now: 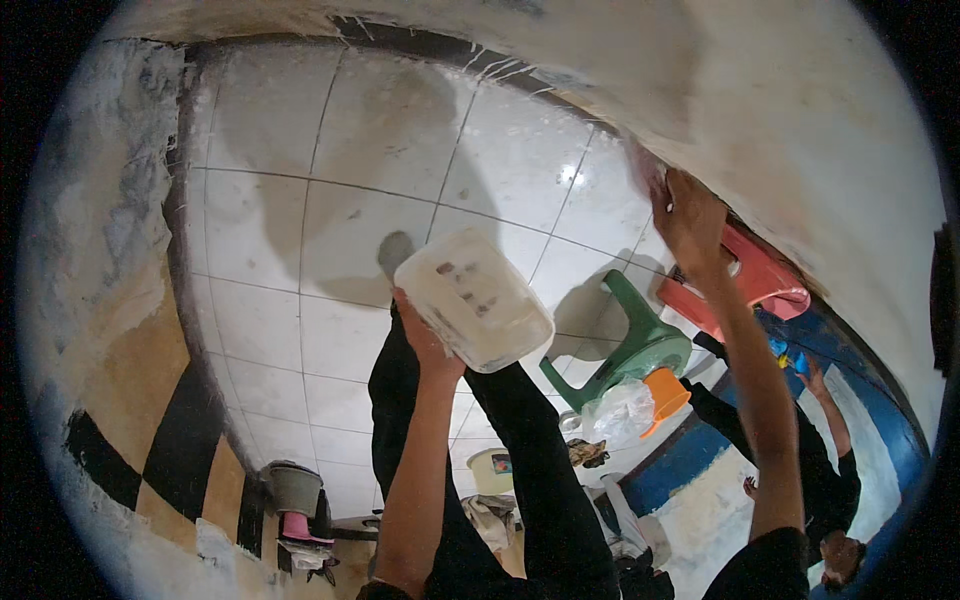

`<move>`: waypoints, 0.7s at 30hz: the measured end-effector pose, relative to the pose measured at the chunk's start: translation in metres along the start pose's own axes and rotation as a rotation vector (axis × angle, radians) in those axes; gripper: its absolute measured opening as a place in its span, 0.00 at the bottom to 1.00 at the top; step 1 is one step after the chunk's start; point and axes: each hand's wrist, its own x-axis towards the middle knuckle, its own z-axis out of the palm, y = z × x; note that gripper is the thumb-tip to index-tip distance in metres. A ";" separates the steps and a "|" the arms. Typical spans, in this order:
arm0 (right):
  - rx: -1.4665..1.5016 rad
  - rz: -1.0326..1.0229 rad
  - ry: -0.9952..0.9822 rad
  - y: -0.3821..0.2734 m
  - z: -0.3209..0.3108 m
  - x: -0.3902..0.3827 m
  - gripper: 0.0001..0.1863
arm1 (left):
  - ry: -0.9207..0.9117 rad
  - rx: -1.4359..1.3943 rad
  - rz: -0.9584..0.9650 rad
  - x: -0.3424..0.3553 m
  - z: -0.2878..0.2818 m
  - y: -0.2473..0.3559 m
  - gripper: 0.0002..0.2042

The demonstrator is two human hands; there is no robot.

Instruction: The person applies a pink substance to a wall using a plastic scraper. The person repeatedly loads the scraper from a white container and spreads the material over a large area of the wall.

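A whitish rectangular plastic tub (472, 298) with a few dark marks in its middle rests in my left hand (428, 338), whose fingers grip its left edge. It is held out above my legs. My right hand (690, 218) is stretched far to the right, close against the pale wall (800, 130). Its fingers are curled, and whatever they may hold is hidden. Below that hand stand a red plastic stool (755, 275) and a green plastic stool (640, 345).
A clear plastic bag (618, 412) and an orange container (665, 398) are on the green stool. At lower right, another person (825, 480) reaches toward a blue-and-white wall with a blue item in hand. A grey bucket (296, 488) stands lower left. White tiles (370, 225) cover the floor.
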 end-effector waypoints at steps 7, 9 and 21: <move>1.209 0.697 -0.050 0.002 0.136 -0.021 0.13 | 0.037 0.026 0.012 0.002 0.005 -0.002 0.32; 1.284 0.493 0.061 0.041 0.181 0.001 0.18 | -0.019 0.050 -0.008 0.005 0.012 -0.014 0.32; 2.354 0.699 0.560 -0.004 0.144 -0.001 0.19 | 0.044 0.066 -0.012 0.004 0.011 -0.011 0.32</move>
